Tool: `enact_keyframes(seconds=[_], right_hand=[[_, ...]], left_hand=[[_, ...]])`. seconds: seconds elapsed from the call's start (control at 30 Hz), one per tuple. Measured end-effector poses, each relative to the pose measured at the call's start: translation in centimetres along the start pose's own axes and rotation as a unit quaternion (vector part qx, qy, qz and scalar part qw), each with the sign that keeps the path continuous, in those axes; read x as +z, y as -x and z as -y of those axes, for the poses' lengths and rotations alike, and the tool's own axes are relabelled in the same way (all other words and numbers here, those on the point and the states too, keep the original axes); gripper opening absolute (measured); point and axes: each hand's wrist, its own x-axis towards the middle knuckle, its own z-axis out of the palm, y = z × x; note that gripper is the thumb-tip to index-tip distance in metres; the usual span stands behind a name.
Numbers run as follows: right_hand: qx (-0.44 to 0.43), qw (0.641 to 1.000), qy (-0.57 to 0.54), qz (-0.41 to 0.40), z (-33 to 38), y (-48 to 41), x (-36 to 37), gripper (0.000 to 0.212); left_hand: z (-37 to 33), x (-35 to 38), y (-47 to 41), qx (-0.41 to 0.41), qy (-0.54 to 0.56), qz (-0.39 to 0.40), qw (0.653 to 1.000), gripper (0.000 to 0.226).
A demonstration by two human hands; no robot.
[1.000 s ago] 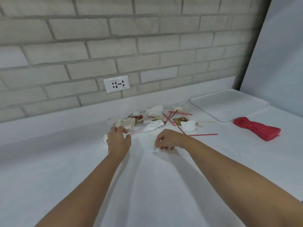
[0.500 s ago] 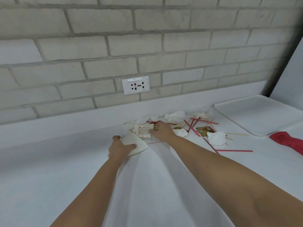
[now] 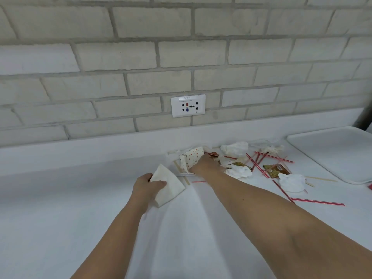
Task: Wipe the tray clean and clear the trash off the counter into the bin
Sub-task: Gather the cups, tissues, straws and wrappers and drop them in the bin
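My left hand (image 3: 148, 185) pinches a flat white napkin (image 3: 171, 186) just above the white counter (image 3: 80, 228). My right hand (image 3: 204, 165) grips a crumpled spotted paper wrapper (image 3: 191, 158) at the left end of the trash pile. The pile holds crumpled white tissues (image 3: 234, 149), red straws (image 3: 259, 164), brown sauce packets (image 3: 276, 170) and thin wooden sticks (image 3: 322, 179). The white tray (image 3: 342, 152) lies at the far right. No bin is in view.
A brick wall with a white socket plate (image 3: 188, 105) rises behind the counter's raised back ledge (image 3: 100, 146). A sliver of red cloth (image 3: 370, 186) shows at the right edge, just below the tray.
My right hand moved from the counter into the pile and took hold of the spotted wrapper. My left hand lifted the white napkin. The view panned left, pushing tray and red cloth toward the edge.
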Motion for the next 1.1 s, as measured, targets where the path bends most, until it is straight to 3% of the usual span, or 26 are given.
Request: enact_keyframes(seconds=[0.17, 0.33, 0.5, 0.57, 0.67, 1.1], right_hand=[[-0.031, 0.995, -0.091, 0.001, -0.3, 0.1, -0.9, 0.055], [-0.127, 0.976, -0.173, -0.033, -1.9, 1.8, -4.4, 0.008], [-0.168, 0.958, -0.227, -0.057, -3.8, 5.0, -8.7, 0.013], [-0.164, 0.957, -0.224, -0.082, -6.3, 6.8, -11.1, 0.024], [-0.154, 0.959, -0.203, -0.122, -10.3, 8.8, -13.8, 0.023], [0.011, 0.978, -0.168, -0.123, -31.9, 19.6, -22.0, 0.020]], left_hand=[[-0.1, -0.1, 0.1, 0.006, 0.014, -0.020, 1.000, 0.007], [-1.5, 1.3, 0.8, 0.040, 0.010, -0.030, 0.999, 0.011], [-3.6, 3.8, 2.7, 0.081, 0.004, -0.055, 0.995, 0.010], [-4.6, 5.8, 4.1, 0.096, -0.004, -0.040, 0.995, 0.010], [-5.8, 8.5, 6.2, 0.114, -0.008, -0.018, 0.993, 0.014], [-7.8, 26.1, 19.3, 0.224, -0.075, 0.161, 0.958, 0.018]])
